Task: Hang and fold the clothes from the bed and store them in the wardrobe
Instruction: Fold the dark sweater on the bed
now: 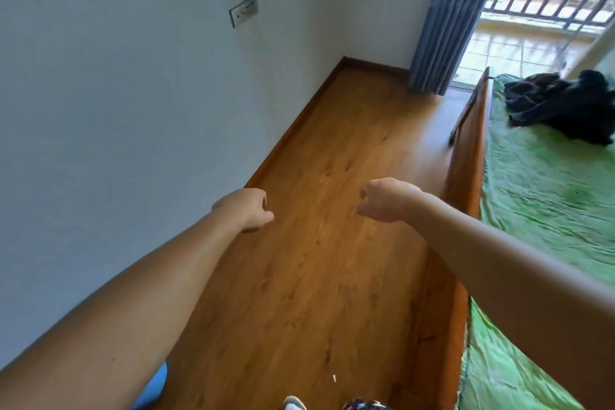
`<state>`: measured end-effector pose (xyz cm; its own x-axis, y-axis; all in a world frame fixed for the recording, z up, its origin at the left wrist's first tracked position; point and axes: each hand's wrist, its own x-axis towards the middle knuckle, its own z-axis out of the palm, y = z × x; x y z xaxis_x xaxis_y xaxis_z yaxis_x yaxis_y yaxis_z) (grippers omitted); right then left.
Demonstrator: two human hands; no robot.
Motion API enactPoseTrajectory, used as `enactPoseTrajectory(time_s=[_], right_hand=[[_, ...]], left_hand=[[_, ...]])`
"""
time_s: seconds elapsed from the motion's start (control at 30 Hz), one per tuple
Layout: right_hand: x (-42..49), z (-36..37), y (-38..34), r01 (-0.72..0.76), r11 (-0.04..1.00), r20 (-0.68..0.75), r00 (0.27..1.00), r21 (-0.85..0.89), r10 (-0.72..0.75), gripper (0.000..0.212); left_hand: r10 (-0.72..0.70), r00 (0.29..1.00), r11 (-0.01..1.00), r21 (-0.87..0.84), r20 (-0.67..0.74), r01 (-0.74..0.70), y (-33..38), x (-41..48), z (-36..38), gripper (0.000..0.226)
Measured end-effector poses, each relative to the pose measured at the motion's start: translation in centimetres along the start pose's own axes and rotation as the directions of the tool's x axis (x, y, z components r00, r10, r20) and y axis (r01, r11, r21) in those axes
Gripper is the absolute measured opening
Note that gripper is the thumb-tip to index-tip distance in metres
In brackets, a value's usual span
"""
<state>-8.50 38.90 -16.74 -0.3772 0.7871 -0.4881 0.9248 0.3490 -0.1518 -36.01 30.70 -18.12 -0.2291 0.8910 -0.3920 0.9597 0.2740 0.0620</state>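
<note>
Under the left hand [246, 210] and right hand [386, 200], the orange-brown plank floor [316, 150] is smooth, semi-glossy wood grain. Right of the right hand, the orange wooden bed rail [466, 156] looks polished and the green bedsheet [539, 183] is wrinkled, faintly shiny cloth. Beyond it, the heap of dark clothes [565, 103] is matt fabric. Left of the left hand, the pale painted wall [116, 76] is matt.

Far right, your pile of dark clothes [565, 106] runs off the frame edge. Near you, a shoe [294, 403] and a blue object [152, 388] are cut off at the bottom.
</note>
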Motion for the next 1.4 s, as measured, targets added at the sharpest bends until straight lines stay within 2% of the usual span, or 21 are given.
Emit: enactPoseTrajectory(time_s=[0.17, 0.33, 0.53, 0.73, 0.87, 1.17, 1.4], right_hand=[[1.6, -2.7, 6.2, -0.153, 0.988, -0.007, 0.988, 0.038, 0.153, 0.048], [5.3, -5.5, 13.8, -0.273, 0.957, -0.041, 0.960, 0.102, 0.278, 0.044], [11.0, -11.0, 24.4, -0.367, 0.904, -0.051, 0.921, 0.218, 0.387, 0.037], [13.7, -16.0, 34.3, -0.471, 0.824, -0.047, 0.859, 0.316, 0.509, 0.034], [15.0, -17.8, 40.1, -0.549, 0.758, -0.036, 0.801, 0.352, 0.597, 0.030], [25.3, -23.1, 51.3, -0.702, 0.563, 0.047, 0.643, 0.436, 0.765, 0.036], [31.7, -28.5, 57.6, -0.771, 0.384, 0.113, 0.501, 0.508, 0.858, 0.042]], left_hand=[[0.206, 0.978, 0.978, 0.001, 0.039, -0.206, 6.9, 7.5, -2.5, 0.030], [0.374, 0.927, 0.927, -0.010, 0.021, -0.374, 15.9, 15.5, -5.3, 0.036], [0.452, 0.892, 0.891, 0.033, 0.025, -0.453, 27.2, 26.1, -10.2, 0.028], [0.577, 0.816, 0.811, 0.098, 0.025, -0.577, 38.7, 34.7, -14.9, 0.025], [0.676, 0.737, 0.733, 0.094, 0.001, -0.673, 46.0, 38.8, -16.6, 0.023], [0.878, 0.471, 0.463, 0.092, 0.084, -0.881, 60.7, 54.7, -20.4, 0.010], [0.895, 0.395, 0.377, 0.120, 0.209, -0.918, 69.1, 66.9, -24.2, 0.019]])
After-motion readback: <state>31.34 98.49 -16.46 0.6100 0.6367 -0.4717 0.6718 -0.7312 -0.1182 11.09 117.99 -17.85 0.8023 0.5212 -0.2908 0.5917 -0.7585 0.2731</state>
